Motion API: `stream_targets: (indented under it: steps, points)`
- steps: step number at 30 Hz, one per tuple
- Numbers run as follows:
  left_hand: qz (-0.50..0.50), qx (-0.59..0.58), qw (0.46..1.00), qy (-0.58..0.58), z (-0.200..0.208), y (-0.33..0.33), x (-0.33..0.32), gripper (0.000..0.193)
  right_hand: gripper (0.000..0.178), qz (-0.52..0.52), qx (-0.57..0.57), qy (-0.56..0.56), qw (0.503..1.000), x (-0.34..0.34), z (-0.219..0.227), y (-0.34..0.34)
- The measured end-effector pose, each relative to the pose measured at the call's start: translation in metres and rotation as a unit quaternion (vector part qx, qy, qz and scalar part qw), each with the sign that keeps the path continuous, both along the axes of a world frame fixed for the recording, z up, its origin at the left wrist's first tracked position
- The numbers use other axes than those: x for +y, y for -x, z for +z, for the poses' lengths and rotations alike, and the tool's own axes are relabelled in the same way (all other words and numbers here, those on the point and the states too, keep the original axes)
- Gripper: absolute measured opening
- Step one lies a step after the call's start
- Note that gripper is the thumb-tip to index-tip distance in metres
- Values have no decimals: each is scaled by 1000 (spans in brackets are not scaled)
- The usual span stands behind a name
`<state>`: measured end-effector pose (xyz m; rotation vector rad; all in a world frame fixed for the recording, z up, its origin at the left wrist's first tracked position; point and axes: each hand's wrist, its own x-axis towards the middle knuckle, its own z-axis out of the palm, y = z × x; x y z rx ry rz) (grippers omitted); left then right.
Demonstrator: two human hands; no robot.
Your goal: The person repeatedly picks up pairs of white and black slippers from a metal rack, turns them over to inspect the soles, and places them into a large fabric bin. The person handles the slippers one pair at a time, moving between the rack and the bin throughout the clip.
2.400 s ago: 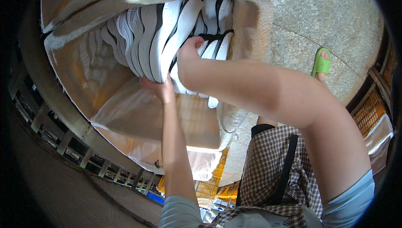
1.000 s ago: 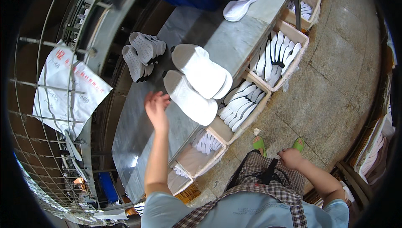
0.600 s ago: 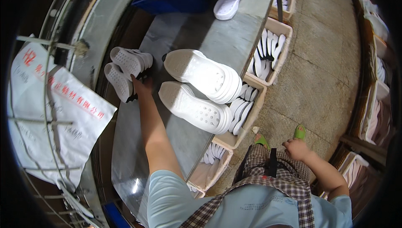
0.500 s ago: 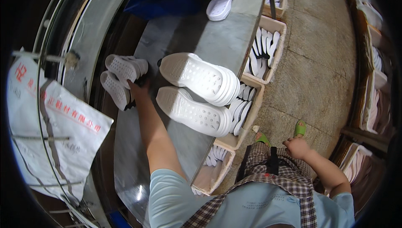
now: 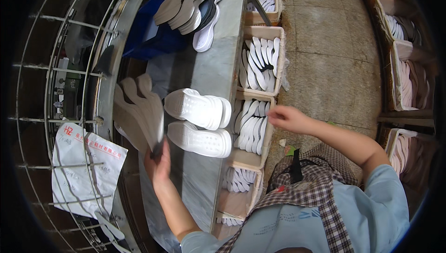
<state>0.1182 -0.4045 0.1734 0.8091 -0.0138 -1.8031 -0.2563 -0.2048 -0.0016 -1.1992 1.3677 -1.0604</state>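
My left hand is closed on the lower end of a stack of white shoe soles. The stack is fanned out and shaded at the left side of the table, and it hides part of my fingers. Just right of it lie two stacks of white soles, a far one and a near one, brightly lit, with small holes in their upper faces. My right hand hangs beside the rim of a sole-filled bin, its fingers loosely curled, with nothing seen in them.
Under the table's right edge stand bins of white soles. At the table's far end, beige and dark soles rest by a blue crate. A wire grid with a paper sheet stands left; more bins line the aisle's right side.
My left hand has brought the soles nearer, and they now stand up as a fan. My right hand has moved forward and left, to the bin's edge. The view has shifted.
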Motion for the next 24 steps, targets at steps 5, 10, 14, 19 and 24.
stream_targets:
  steps: [5,10,14,19,24]
  points:
    - [-166,-211,950,163,26,76,153,48,70,48,-350,-7,935,-30,82,0]
    - [-234,-210,943,107,-4,157,230,66,84,45,-604,106,788,-1,111,13]
    - [-295,-227,919,129,-37,204,260,60,74,3,-667,60,743,30,83,48]
    - [-316,-482,767,281,-34,242,261,103,67,4,-666,64,743,64,63,89]
    - [-375,-433,731,371,-11,278,204,81,60,6,-665,29,746,86,74,100]
